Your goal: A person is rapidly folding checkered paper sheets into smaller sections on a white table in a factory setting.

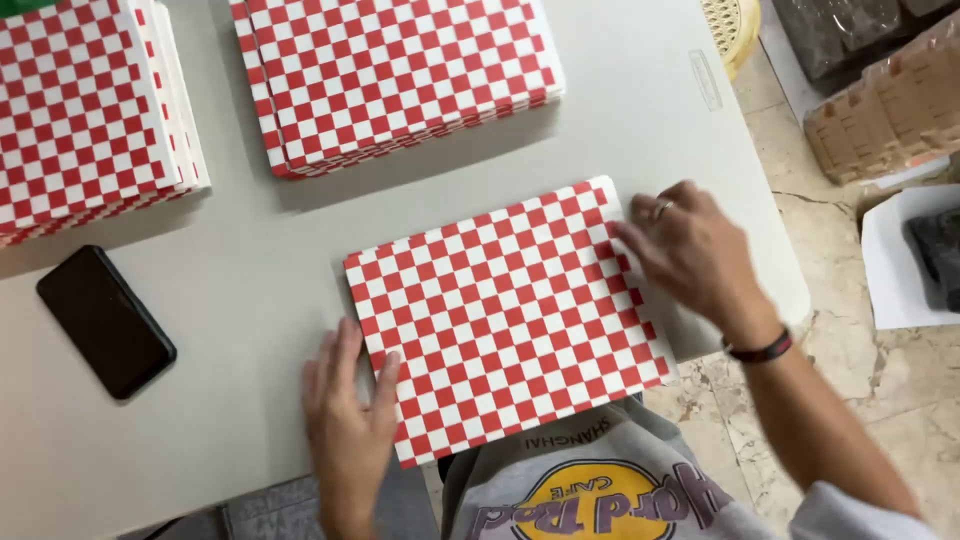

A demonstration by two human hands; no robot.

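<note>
A flat red-and-white checkered sheet [510, 320] lies on the grey table [250, 280] in front of me, its near edge overhanging the table. My left hand [345, 430] rests flat on the table at the sheet's left edge, thumb touching the sheet. My right hand [690, 250], with a ring and a dark wristband, presses its fingertips on the sheet's right edge near the far corner. Neither hand grips anything.
Two stacks of the same checkered sheets sit at the back: one at far left [85, 110], one at centre [400, 75]. A black phone [105, 322] lies at the left. Right of the table are stone floor, brown cartons [885, 105] and a white sheet [905, 260].
</note>
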